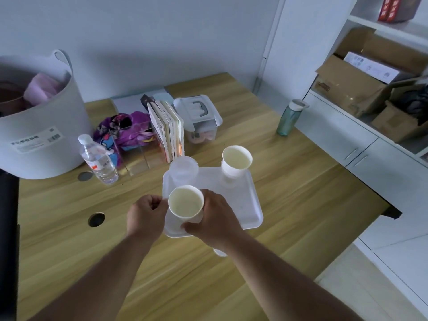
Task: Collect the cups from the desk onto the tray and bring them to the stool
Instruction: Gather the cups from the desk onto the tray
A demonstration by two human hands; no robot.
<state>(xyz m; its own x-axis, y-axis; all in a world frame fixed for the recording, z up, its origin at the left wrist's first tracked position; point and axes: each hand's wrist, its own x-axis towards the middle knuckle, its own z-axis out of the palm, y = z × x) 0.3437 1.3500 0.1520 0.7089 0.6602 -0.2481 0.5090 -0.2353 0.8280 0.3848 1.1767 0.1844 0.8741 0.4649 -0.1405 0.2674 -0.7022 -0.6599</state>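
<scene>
Left hand [147, 213] pinches the tray [245, 209] edge on the desk [301, 193]; right hand [214, 217] wraps the near cup [186, 201], 2 cups behind; loading looks done, next a level lift toward the unseen stool

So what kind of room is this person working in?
Probably a home study or small office: a wooden desk with cable holes, a row of books standing on it, and white shelving holding cardboard boxes alongside.
</scene>
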